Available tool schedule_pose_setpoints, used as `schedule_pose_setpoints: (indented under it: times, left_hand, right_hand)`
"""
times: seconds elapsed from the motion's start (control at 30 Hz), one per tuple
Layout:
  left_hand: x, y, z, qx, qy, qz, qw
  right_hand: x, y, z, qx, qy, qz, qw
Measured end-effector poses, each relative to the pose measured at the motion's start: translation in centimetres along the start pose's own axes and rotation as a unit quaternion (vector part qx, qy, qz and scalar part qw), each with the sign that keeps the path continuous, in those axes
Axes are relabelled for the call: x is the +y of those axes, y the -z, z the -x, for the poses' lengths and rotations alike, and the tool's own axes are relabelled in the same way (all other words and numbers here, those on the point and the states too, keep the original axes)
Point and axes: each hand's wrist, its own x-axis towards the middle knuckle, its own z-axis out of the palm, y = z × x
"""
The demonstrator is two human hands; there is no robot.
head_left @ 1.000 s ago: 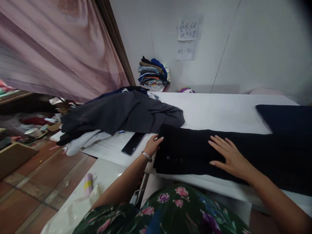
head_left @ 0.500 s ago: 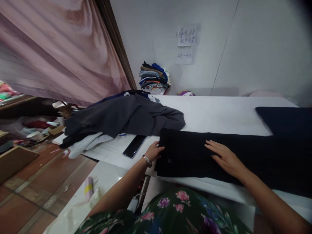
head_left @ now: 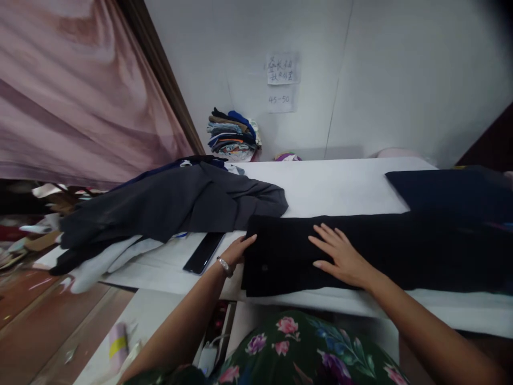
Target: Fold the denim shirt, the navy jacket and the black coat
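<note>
A pair of black trousers (head_left: 288, 254), folded long and flat, lies across the white table in front of me; a small button shows near its left end. My left hand (head_left: 239, 250) pinches that left end at the edge, thumb on top and the other fingers mostly hidden. Flat on the upper side of the cloth rests my right hand (head_left: 340, 256), its fingers spread. A dark navy garment (head_left: 449, 190) lies beyond the trousers on the right.
Left of the trousers, a dark grey garment (head_left: 172, 200) is heaped over others, with a phone (head_left: 204, 253) below it. A stack of folded clothes (head_left: 232, 133) stands by the wall. The white table (head_left: 324, 187) ends close to my body.
The view has turned a little to the right, so things sit further left. My right hand's fingers are spread wider on the trousers; my left hand stays at their left end.
</note>
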Motion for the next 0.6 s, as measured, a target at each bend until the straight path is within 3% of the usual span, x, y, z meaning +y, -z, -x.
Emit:
schedule_pose_setpoints:
  times: [0.1, 0.27, 0.43, 0.6]
  left_hand:
    - [0.8, -0.4, 0.0, -0.076, 0.038, 0.048, 0.995]
    - [1.3, -1.2, 0.6, -0.121, -0.027, 0.078, 0.989]
    - [2.4, -2.0, 0.9, -0.039, -0.105, 0.089, 0.990]
    - [8.4, -0.6, 0.9, -0.043, -0.204, 0.061, 0.976]
  right_hand:
    - [-0.5, -1.1, 0.0, -0.017, -0.004, 0.004, 1.000]
    - [-0.9, -1.5, 0.2, -0.015, -0.009, 0.008, 1.000]
    - [-2.7, -1.0, -1.0, -0.013, 0.005, 0.001, 1.000]
    - [-5.2, 1.0, -4.4, 0.038, 0.019, 0.003, 0.999]
